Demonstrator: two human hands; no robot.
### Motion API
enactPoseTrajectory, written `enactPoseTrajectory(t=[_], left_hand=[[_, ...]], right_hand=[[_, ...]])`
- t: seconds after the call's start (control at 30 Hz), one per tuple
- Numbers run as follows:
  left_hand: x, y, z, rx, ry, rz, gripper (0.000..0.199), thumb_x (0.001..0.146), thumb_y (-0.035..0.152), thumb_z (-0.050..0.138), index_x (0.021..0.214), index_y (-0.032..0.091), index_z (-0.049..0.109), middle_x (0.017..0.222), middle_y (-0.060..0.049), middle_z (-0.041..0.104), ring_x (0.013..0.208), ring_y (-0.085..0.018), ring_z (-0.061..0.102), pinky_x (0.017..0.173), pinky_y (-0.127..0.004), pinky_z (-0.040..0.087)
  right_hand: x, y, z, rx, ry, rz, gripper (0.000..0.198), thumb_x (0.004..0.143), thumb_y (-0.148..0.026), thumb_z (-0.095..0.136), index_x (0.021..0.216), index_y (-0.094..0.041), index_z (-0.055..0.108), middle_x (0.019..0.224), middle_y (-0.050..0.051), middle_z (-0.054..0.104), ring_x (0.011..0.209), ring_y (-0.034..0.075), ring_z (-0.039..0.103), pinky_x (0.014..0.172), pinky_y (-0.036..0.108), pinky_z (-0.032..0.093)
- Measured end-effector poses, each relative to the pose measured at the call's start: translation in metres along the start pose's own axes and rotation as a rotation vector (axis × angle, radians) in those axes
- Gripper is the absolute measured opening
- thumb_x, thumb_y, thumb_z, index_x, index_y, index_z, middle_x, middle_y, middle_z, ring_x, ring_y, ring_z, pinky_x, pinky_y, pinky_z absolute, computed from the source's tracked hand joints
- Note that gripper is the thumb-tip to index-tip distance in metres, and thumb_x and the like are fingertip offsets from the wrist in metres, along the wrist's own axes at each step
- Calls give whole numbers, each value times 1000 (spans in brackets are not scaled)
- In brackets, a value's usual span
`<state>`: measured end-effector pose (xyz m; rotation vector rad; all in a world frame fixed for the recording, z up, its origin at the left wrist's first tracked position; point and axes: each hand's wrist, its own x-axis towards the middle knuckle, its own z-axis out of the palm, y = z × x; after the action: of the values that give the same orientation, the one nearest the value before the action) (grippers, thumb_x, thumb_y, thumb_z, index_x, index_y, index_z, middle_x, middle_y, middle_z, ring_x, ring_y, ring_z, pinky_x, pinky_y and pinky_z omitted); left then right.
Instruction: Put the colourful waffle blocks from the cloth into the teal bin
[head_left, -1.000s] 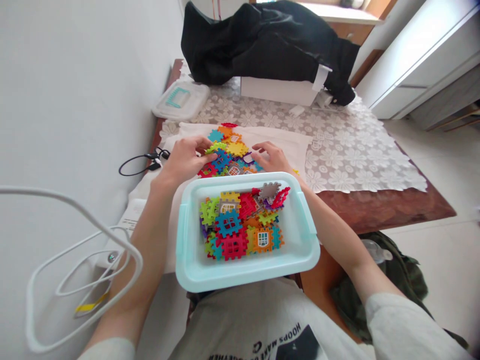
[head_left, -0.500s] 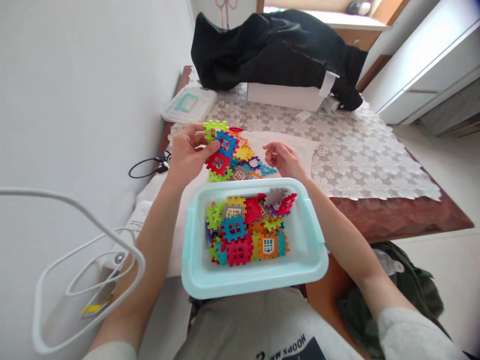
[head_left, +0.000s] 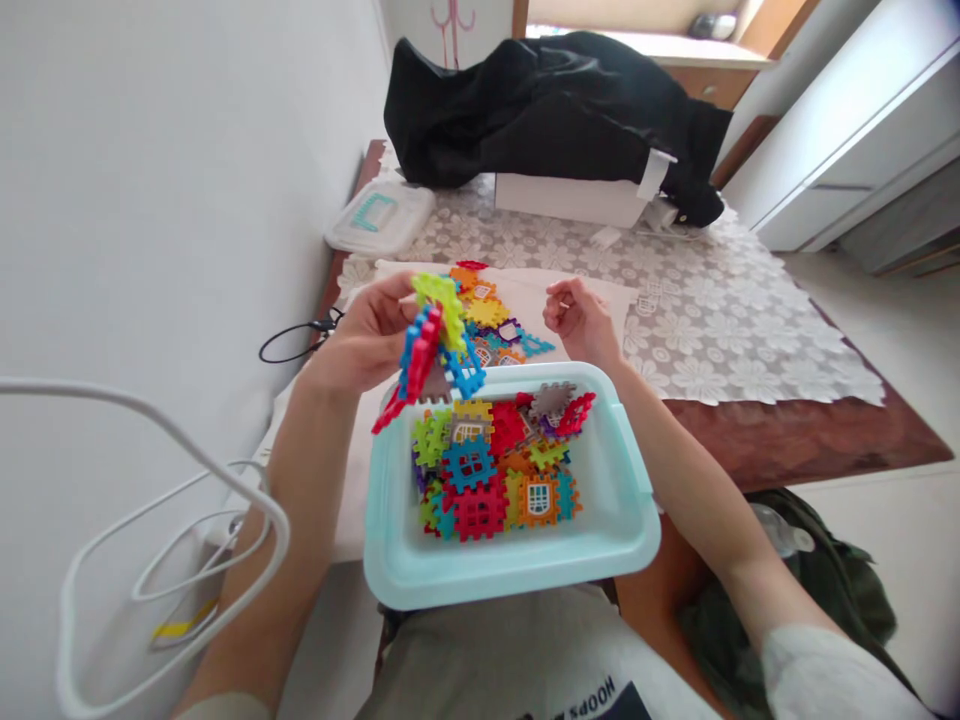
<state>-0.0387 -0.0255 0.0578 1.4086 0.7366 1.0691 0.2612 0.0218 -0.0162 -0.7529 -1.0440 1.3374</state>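
Note:
My left hand (head_left: 373, 335) grips a joined cluster of interlocking plastic building tiles (head_left: 442, 312) in green, red and blue. It holds them tilted above the far left rim of a light blue plastic bin (head_left: 517, 575). Inside the bin lie several loose tiles, among them a red window tile (head_left: 478, 510) and an orange one with a white window (head_left: 538, 497). Beyond the bin, more tiles (head_left: 487, 312) are spread on a white cloth. My right hand (head_left: 577, 315) hovers over that cloth with its fingers curled; whether anything is in them cannot be seen.
A clear lid with a teal handle (head_left: 379, 215) rests at the table's far left. Black cloth (head_left: 555, 110) covers a white box (head_left: 566, 198) at the back. White cable (head_left: 281, 530) loops on the left by the wall, and a dark bag (head_left: 810, 600) sits at the right.
My left hand has drawn the tile cluster nearer to me and down towards the bin, turning it edge-on. My right hand has shifted slightly right.

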Motion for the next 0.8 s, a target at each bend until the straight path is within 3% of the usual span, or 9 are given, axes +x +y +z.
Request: enactPoseTrajectory(t=[0.07,0.13,0.3,0.37,0.43,0.5,0.6,0.67,0.8], left_hand=[[-3,7,1,-4,-331,-104,69,70,51,102,130,23,80,96,-11,85,74,-30,81,58,-36,64],[-3,11,0,37,-438,-121,63,71,54,101,123,23,85,99,-14,86,77,-32,82,64,-40,66],[7,-1,2,200,-24,7,47,94,64,79,93,18,88,101,-16,85,81,-26,80,71,-36,65],[14,-13,3,383,115,11,47,96,63,77,107,18,87,114,-15,84,104,-29,80,85,-38,66],[20,-26,2,658,207,57,51,91,62,82,122,21,84,138,-13,78,133,-33,70,115,-46,57],[23,-39,0,874,158,12,75,83,61,88,144,20,74,162,-17,61,156,-39,50,134,-55,34],[22,-54,-2,969,-6,-136,106,75,61,92,164,16,55,173,-23,46,165,-45,35,137,-58,26],[20,-58,-2,985,-59,-141,106,73,61,92,163,17,56,171,-22,49,162,-46,40,136,-57,28],[20,-56,0,979,-68,-75,78,82,49,85,152,19,67,158,-17,65,148,-41,58,130,-54,39]], right_hand=[[0,2,1,-17,-1,1,51,82,-73,83,88,-23,74,68,-3,58,58,11,50,52,26,39],[-1,4,2,-65,11,-14,53,82,-76,81,88,-24,73,67,-3,57,57,11,49,51,27,38],[-2,9,2,-234,-27,-73,57,84,-80,77,86,-23,75,68,-2,60,60,12,51,55,27,39],[-2,10,1,-330,-35,-90,60,85,-82,76,85,-23,75,68,-2,61,63,12,52,59,28,41],[-2,9,1,-398,-47,-89,63,84,-85,74,84,-23,75,68,-1,61,64,13,52,60,28,42],[-3,7,0,-394,-92,-51,66,84,-88,71,82,-23,75,66,-1,60,61,14,49,57,29,40],[-5,2,0,-308,-193,58,74,82,-96,63,78,-23,72,61,-1,56,56,15,47,53,30,37],[-7,0,2,-264,-262,131,79,79,-101,59,78,-23,71,60,-1,55,57,15,49,53,31,38],[-11,0,5,-228,-410,209,79,79,-100,60,85,-23,74,63,-1,57,59,15,50,56,31,37]])
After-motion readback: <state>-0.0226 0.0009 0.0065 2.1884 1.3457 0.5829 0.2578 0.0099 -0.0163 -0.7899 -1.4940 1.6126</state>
